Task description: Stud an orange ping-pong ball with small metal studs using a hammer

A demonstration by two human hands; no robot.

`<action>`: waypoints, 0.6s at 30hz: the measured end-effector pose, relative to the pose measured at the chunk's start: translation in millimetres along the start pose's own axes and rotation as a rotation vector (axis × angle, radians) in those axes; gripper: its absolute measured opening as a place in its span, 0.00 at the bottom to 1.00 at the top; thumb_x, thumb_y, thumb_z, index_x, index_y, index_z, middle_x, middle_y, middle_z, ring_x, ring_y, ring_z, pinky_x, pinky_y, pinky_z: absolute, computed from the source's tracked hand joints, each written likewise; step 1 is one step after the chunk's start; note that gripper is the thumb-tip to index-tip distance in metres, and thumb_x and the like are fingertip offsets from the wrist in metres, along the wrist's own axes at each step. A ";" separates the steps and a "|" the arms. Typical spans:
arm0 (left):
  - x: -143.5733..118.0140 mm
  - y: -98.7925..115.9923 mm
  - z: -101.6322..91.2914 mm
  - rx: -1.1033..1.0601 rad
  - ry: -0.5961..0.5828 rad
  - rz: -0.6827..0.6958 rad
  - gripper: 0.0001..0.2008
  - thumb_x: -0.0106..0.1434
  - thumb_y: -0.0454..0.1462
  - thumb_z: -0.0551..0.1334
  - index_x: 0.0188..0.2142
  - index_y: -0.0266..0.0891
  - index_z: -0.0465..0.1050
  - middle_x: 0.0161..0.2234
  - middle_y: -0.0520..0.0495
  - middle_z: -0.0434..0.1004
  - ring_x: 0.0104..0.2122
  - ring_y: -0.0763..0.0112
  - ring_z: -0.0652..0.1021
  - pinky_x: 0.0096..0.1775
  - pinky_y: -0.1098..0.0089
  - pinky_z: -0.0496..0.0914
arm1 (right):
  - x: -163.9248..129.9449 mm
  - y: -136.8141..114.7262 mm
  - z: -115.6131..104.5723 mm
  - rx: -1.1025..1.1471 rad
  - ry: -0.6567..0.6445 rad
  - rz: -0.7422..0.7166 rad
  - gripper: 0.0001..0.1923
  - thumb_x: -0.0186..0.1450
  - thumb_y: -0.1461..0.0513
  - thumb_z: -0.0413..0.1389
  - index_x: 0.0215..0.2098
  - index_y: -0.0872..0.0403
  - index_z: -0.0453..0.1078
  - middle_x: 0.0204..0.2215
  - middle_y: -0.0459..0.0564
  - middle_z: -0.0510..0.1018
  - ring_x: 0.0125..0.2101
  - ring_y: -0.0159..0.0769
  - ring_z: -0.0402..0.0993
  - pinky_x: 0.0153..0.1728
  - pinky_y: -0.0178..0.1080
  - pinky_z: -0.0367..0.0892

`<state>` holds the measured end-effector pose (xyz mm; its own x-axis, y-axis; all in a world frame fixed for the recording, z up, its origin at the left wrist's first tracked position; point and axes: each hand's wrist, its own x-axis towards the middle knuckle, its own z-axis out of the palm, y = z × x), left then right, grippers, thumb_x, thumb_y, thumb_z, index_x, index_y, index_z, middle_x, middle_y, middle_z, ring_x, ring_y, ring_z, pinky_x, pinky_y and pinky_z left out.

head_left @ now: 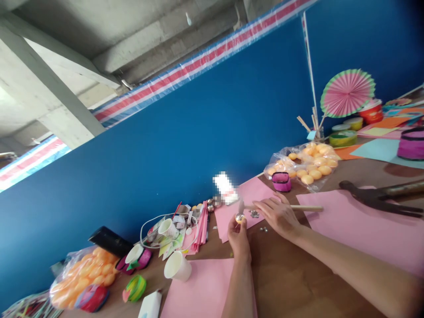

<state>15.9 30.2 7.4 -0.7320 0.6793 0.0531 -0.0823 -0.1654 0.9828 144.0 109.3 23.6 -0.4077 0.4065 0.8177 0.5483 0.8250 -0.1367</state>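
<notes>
My left hand [239,238] pinches a small orange ball with a shiny silver piece [239,217] between its fingertips, above the brown table [285,274]. My right hand [278,214] lies just to the right, fingers over a thin wooden stick [306,207] that points right across a pink sheet [357,229]. Small silver bits [254,214] lie between the two hands, more silver bits [264,229] just below them.
Bags of orange balls sit at the left [79,276] and back right [306,165]. White paper cups [177,266], tape rolls [135,288], a magenta box [281,181], scissors [374,197], a pink paper fan [347,92] and a blue partition wall [198,132] surround the work spot.
</notes>
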 end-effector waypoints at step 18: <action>3.8 -9.6 -1.4 -0.181 -0.069 -0.048 0.27 0.51 0.41 0.66 0.50 0.35 0.64 0.36 0.44 0.76 0.37 0.71 0.77 0.45 0.68 0.68 | 0.3 0.4 -0.5 0.000 -0.026 0.005 0.10 0.65 0.62 0.49 0.42 0.51 0.69 0.28 0.46 0.77 0.31 0.32 0.69 0.46 0.40 0.51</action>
<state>13.0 33.4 -2.1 -0.6768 0.7358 0.0247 -0.2408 -0.2530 0.9370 144.4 109.5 24.1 -0.4235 0.4206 0.8023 0.5506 0.8228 -0.1406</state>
